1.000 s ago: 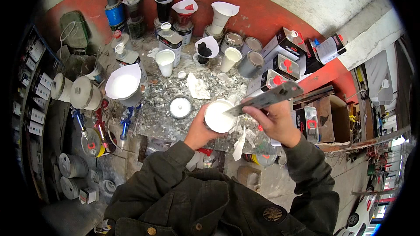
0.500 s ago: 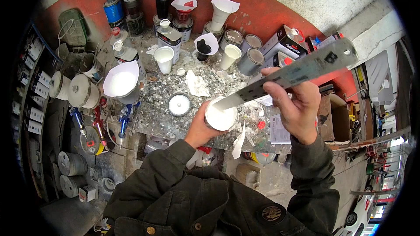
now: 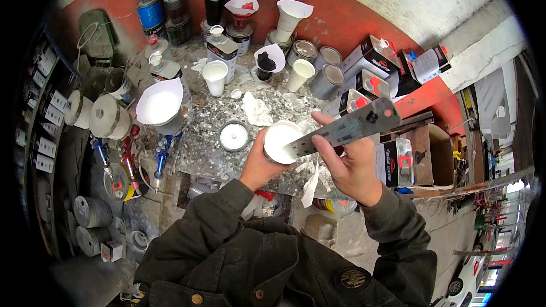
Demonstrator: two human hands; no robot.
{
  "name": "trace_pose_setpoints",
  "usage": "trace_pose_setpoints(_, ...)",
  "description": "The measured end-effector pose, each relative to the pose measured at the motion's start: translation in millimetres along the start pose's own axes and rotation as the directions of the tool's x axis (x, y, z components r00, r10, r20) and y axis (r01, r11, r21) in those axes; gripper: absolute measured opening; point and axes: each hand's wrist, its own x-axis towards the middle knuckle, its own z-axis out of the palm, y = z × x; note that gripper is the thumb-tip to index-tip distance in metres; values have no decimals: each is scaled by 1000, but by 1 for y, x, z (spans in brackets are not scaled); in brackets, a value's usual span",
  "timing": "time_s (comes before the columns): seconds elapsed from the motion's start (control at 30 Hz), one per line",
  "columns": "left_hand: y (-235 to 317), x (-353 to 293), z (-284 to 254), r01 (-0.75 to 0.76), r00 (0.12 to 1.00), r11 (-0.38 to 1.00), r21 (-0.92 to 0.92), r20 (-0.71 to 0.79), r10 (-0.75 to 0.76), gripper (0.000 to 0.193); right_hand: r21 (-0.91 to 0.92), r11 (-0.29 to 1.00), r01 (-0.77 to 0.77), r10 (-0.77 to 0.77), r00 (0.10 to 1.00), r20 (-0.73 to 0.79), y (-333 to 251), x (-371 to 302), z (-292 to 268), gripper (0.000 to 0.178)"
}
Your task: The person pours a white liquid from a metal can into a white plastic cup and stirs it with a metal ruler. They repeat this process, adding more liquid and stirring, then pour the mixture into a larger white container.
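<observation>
I stand at a paint-spattered bench (image 3: 199, 150) in what appears to be a car-paint workshop. Spray guns (image 3: 163, 156) line its left end; lidded cans (image 3: 327, 82) and capped tins (image 3: 372, 85) crowd the back; and paper filters (image 3: 296, 8) sit in cups (image 3: 214, 14) against a red-painted wall (image 3: 341, 17). Off to my right, a white car (image 3: 470, 276) stands beyond the concrete floor (image 3: 438, 236).

Scuffed metal strip (image 3: 354, 127) — matt, smooth liquid (image 3: 282, 138), rough benchtop (image 3: 200, 146) — crusted, matt cloth sleeves (image 3: 398, 224)
</observation>
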Motion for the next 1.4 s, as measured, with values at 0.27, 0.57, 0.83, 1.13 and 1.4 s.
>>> trace_pose_setpoints(0.27, -3, 1, 3, -5, 1000, 999, 53, 29, 3, 91, -7, 999, 50, -50, 976, -211, -26, 33, -33, 37)
trace_pose_setpoints(0.57, -15, 13, 1, 100, 987, 995, 13, 126, -101, 90, -209, 978, 3, -37, 987, -159, 22, -5, -16, 22)
trace_pose_setpoints(0.83, -50, 21, -2, 86, 974, 996, 24, 208, -90, 77, -268, 963, -19, -70, 946, -317, 15, -29, 15, 34)
trace_pose_setpoints(1.13, -74, 21, 47, 178, 969, 966, 189, 134, -205, 61, -301, 948, -104, -57, 876, -480, 2, -20, -45, 34)
trace_pose_setpoints(1.4, -83, 13, 84, 167, 935, 965, 204, 277, -220, 62, -276, 925, -259, 137, 909, -395, 40, -84, -16, 33)
